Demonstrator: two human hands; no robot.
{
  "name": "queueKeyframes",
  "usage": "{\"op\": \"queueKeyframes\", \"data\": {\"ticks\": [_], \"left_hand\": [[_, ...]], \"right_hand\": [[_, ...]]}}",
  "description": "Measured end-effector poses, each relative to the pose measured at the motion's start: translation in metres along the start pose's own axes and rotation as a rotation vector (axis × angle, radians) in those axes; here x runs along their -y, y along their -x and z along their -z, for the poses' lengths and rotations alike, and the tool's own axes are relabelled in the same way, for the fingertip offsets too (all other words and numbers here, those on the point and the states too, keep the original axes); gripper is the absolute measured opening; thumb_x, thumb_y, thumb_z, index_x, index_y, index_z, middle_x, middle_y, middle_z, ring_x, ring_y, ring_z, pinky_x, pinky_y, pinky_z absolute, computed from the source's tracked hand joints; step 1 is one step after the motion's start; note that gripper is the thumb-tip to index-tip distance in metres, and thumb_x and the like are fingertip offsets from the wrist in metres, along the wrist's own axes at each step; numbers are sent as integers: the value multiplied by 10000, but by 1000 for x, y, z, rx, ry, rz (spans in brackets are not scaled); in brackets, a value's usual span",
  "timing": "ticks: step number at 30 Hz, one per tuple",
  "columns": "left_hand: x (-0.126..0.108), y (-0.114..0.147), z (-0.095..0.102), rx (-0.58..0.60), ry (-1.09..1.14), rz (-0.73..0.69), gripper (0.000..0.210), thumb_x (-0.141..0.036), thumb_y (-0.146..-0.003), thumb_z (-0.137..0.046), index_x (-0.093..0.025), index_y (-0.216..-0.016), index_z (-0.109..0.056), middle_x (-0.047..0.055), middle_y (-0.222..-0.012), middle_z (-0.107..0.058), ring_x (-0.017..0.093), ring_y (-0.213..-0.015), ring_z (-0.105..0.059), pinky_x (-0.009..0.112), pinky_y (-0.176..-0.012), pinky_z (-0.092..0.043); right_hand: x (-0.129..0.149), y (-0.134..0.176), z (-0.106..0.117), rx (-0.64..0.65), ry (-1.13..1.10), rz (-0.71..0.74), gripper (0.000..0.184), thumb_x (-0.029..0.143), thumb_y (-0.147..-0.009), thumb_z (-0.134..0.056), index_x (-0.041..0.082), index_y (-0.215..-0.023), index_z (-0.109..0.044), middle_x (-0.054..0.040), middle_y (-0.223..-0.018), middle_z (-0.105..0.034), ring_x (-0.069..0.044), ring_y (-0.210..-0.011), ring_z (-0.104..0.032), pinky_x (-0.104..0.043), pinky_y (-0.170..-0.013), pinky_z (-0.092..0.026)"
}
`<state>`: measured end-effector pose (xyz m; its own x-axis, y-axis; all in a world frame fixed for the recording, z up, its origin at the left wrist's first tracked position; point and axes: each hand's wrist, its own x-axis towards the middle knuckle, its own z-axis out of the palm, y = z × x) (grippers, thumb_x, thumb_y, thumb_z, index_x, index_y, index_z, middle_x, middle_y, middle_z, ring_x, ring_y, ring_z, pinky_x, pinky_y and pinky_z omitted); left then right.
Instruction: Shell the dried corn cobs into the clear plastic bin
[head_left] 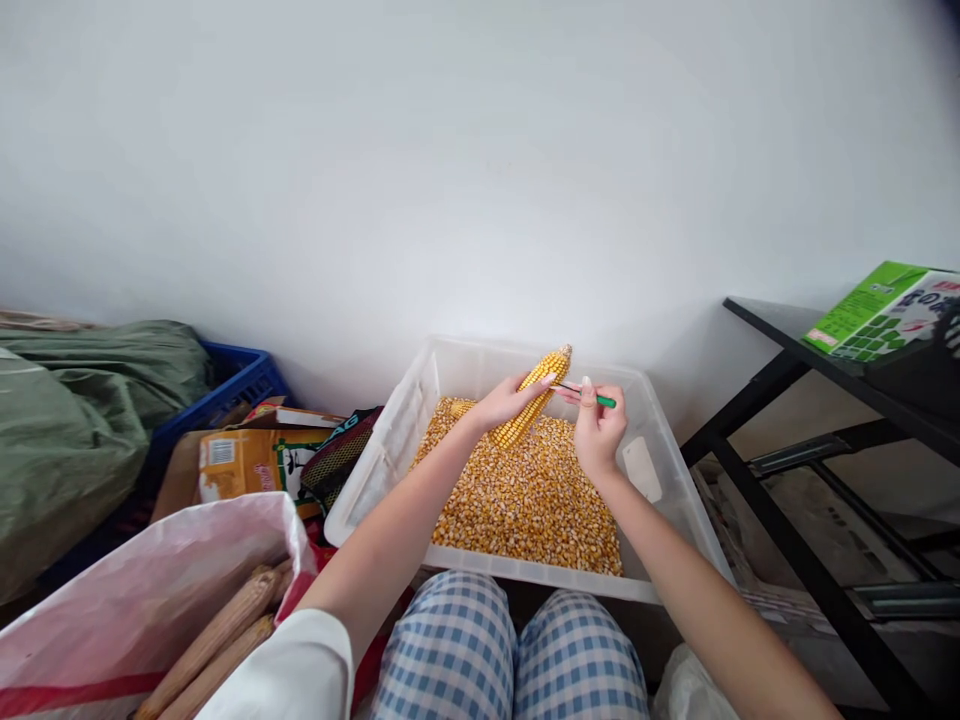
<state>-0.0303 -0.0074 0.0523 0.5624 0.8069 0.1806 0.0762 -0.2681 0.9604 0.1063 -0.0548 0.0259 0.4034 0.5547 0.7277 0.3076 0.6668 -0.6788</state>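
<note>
In the head view, the left hand (512, 402) has its fingers closed around a yellow corn cob (516, 426), which is held tilted above a translucent tub (679, 500) of loose kernels (525, 500). The right hand (602, 428) pinches a green-handled tool (607, 402), fingers drawn in on it, its metal shaft reaching the cob's side. Near the left forearm, an open white bag (150, 570) contains long stripped cobs (217, 640).

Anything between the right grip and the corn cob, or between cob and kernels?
The green-handled tool stands between the right grip and the corn cob; nothing visible blocks the cob from the loose kernels below.
</note>
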Motion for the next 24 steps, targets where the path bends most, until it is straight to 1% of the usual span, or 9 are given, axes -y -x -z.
{"op": "queueKeyframes", "data": {"ticks": [2,6,7,11,14,17,20,22,24], "left_hand": [[0,0,0,20,-1,19,584,-568,-772,-426,-141,-1152,-542,85,-948,-631,196,-776,-581,312,-704,-456],[1,-1,0,22,-5,-7,565,-560,-773,-431,-123,-1103,-571,84,-951,-632,203,-826,-578,314,-759,-440],[2,-1,0,23,-3,-13,560,-557,-769,-441,-123,-1096,-575,83,-962,-630,203,-839,-576,311,-766,-439],[5,0,-4,84,86,58,589,-574,-756,-452,-143,-1151,-527,92,-948,-623,184,-718,-593,303,-643,-475],[4,1,-8,92,194,118,605,-588,-759,-436,-155,-1178,-497,97,-915,-617,170,-637,-590,291,-557,-480],[2,2,-9,92,244,151,607,-592,-754,-441,-143,-1157,-508,87,-845,-612,165,-599,-584,285,-524,-480],[0,2,-7,155,232,139,588,-582,-744,-469,-144,-1132,-527,78,-838,-608,164,-603,-586,284,-530,-481],[1,2,-5,189,211,133,584,-577,-738,-482,-153,-1137,-527,76,-856,-611,164,-612,-590,287,-542,-480],[3,1,-4,180,191,147,600,-584,-733,-483,-156,-1153,-519,76,-864,-617,163,-606,-592,292,-552,-477]], "right_hand": [[0,-1,1,5,-12,-16,95,281,-847,-439,190,-823,-432,-45,-810,-616,-145,-666,-645,-304,-628,-536],[-1,-1,7,136,154,125,91,274,-814,-501,190,-783,-486,-50,-801,-623,-163,-764,-636,-325,-704,-519],[-1,-1,8,148,174,131,98,279,-811,-506,189,-774,-491,-50,-792,-624,-163,-760,-635,-324,-705,-516],[3,-2,4,52,40,-29,168,344,-826,-470,181,-787,-453,-44,-784,-618,-136,-621,-632,-284,-597,-520],[8,-7,1,27,-78,-135,212,386,-817,-470,179,-795,-432,-31,-775,-615,-119,-583,-623,-266,-567,-514],[9,-17,3,-14,-173,-234,249,422,-805,-477,182,-794,-408,-4,-711,-611,-100,-506,-598,-235,-496,-496],[5,-28,10,-56,-237,-341,304,477,-786,-479,184,-776,-399,28,-600,-580,-94,-425,-564,-210,-424,-466],[1,-33,14,-29,-274,-410,339,510,-763,-493,185,-755,-398,41,-558,-561,-94,-394,-548,-201,-391,-450],[-3,-36,16,38,-305,-464,352,517,-742,-519,187,-736,-396,45,-550,-559,-95,-382,-541,-205,-378,-447]]}}
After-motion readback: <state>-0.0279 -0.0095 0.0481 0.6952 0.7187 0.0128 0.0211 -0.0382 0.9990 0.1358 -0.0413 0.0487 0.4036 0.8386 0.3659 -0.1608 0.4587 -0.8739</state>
